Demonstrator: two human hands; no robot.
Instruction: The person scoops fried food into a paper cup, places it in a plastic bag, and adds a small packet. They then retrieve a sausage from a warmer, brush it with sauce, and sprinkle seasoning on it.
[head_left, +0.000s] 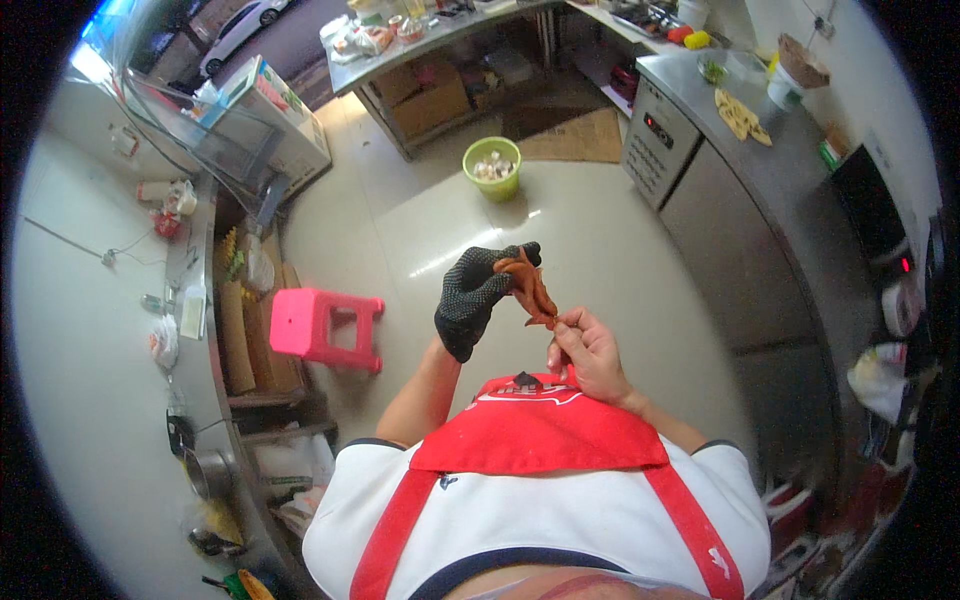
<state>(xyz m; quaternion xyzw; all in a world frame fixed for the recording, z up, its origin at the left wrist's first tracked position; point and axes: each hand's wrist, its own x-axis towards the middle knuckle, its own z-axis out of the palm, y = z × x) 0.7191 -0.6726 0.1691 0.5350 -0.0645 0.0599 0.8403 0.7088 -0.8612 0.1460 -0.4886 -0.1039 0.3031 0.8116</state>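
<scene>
My left hand (474, 294), in a black glove with pale dots, grips the upper part of a reddish-brown piece of food (531, 289), which looks like cooked meat. The piece hangs slantwise down to the right, in front of my chest. At its lower end my bare right hand (589, 351) pinches it between thumb and fingertips. Both hands are above the tiled floor, close to the bib of the red apron (540, 435). The exact kind of meat cannot be told.
Ahead on the floor stands a light-green bin (495, 184) with scraps inside. A pink plastic stool (326, 328) is at the left. A steel refrigerated counter (750, 172) runs along the right, with flatbread (741, 118) on top. Flattened cardboard (574, 136) lies beyond the bin.
</scene>
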